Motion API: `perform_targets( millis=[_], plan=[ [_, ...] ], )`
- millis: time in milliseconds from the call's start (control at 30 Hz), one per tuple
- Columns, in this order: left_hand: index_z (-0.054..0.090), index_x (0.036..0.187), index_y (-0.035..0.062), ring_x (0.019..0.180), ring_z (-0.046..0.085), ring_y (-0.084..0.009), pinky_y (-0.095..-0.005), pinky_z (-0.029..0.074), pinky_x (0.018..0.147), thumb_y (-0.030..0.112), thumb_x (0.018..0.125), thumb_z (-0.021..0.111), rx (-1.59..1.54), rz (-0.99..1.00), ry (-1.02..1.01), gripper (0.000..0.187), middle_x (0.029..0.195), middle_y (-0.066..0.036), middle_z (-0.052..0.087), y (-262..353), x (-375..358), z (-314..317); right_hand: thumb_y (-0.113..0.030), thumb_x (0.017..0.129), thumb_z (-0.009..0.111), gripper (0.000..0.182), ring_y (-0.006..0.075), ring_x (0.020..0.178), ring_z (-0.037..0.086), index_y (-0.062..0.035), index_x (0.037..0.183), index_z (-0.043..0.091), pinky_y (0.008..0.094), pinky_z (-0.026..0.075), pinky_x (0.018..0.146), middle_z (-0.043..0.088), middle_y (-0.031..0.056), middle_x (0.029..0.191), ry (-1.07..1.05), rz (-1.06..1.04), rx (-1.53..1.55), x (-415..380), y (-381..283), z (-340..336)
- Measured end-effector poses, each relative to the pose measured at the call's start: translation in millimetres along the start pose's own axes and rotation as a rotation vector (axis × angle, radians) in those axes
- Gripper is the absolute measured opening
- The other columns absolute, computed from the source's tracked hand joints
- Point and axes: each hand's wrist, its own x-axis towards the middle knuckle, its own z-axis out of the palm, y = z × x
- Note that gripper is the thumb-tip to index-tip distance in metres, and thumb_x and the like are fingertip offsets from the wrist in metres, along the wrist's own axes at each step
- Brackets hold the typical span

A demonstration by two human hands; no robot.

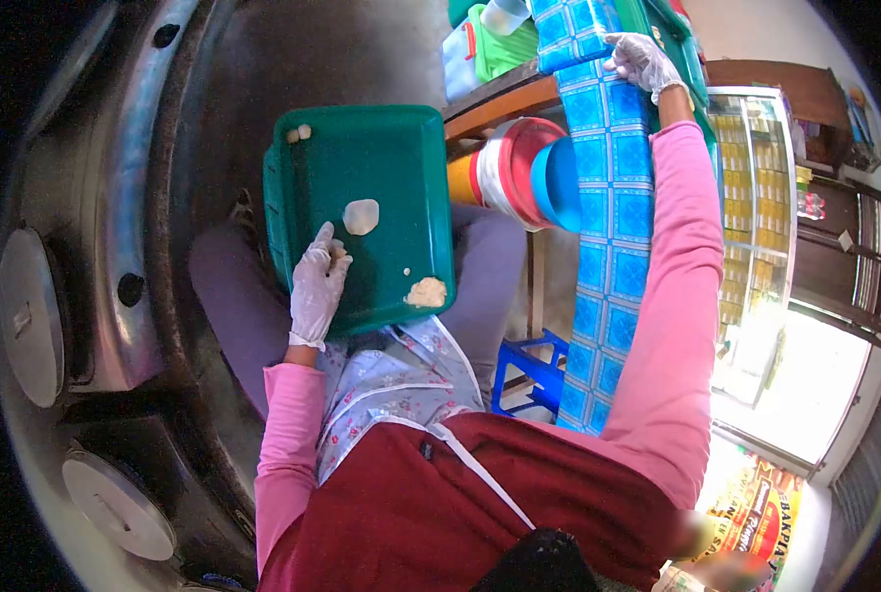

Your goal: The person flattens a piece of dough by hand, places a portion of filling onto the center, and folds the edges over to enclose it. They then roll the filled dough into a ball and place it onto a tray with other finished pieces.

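A green tray [391, 148] rests across my lap. My left hand [317, 291], in a clear plastic glove, is over its near left part. The index finger points forward, and the other fingers curl around what looks like a small piece of dough. Just ahead of them, a flattened round of dough [361, 216] lies on the tray. A larger pale lump [426, 292] sits at the near right, and small dough balls [299, 132] at the far left corner. My right hand [645, 64], also gloved, reaches far right beside another green tray [692, 74], fingers apart.
A table with a blue tiled-pattern cloth [613, 187] runs along my right. Red and blue tubs [559, 183] and a blue stool [529, 375] stand by it. Metal equipment with round lids [31, 316] is close on my left. A glass display case [756, 197] stands beyond the table.
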Motion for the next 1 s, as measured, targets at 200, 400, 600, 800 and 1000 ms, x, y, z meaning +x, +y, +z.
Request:
perform_targets(
  millis=[200,400,600,800,1000],
  plan=[
    [0.053,0.141,-0.0051,0.086,0.065,-0.0214,-0.0312,0.053,0.08,0.001,0.09,0.068,-0.024,0.016,0.016,0.053,0.101,-0.013,0.068,-0.7,-1.2,-0.3,-0.02,0.086,0.059,0.025,0.0128,0.056,0.057,-0.0068,0.105,0.068,0.0252,0.043,0.049,0.06,0.0031,0.07,0.096,-0.107,-0.253,-5.3,-4.6,-21.5],
    [0.054,0.139,-0.0052,0.086,0.066,-0.0239,-0.0327,0.053,0.08,0.001,0.09,0.067,-0.036,0.041,0.039,0.052,0.101,-0.014,0.068,-4.3,-0.2,0.5,-0.026,0.088,0.056,0.018,0.0138,0.05,0.049,-0.0097,0.087,0.065,0.0301,0.037,0.046,0.057,0.0022,0.065,0.074,-0.221,-0.565,-4.9,0.8,-31.6],
    [0.055,0.137,-0.007,0.088,0.067,-0.025,-0.034,0.054,0.081,0.0,0.089,0.067,-0.017,0.039,0.022,0.05,0.101,-0.015,0.069,-2.8,-0.4,-0.5,-0.036,0.087,0.059,0.048,0.0159,0.066,0.057,-0.0139,0.128,0.068,0.0294,0.042,0.056,0.065,0.0049,0.084,0.089,-0.328,-0.937,-17.6,-10.8,-26.2],
    [0.054,0.138,-0.0068,0.087,0.067,-0.0232,-0.0335,0.054,0.079,0.0,0.089,0.068,-0.042,0.031,0.037,0.051,0.101,-0.014,0.069,-10.1,1.1,3.7,-0.052,0.085,0.069,0.068,0.0217,0.093,0.066,-0.0168,0.142,0.059,0.0358,0.049,0.067,0.07,0.0066,0.114,0.14,-0.3,-0.582,-85.3,-76.6,0.9],
    [0.054,0.14,-0.0038,0.085,0.067,-0.023,-0.0333,0.053,0.078,0.001,0.088,0.068,-0.028,0.011,0.017,0.053,0.101,-0.013,0.07,-9.7,0.2,2.1,-0.048,0.086,0.072,0.046,0.0138,0.081,0.06,-0.0162,0.12,0.074,0.0295,0.046,0.063,0.072,0.0019,0.099,0.017,-0.368,-0.524,-33.8,-37.7,4.0]
  ],
)
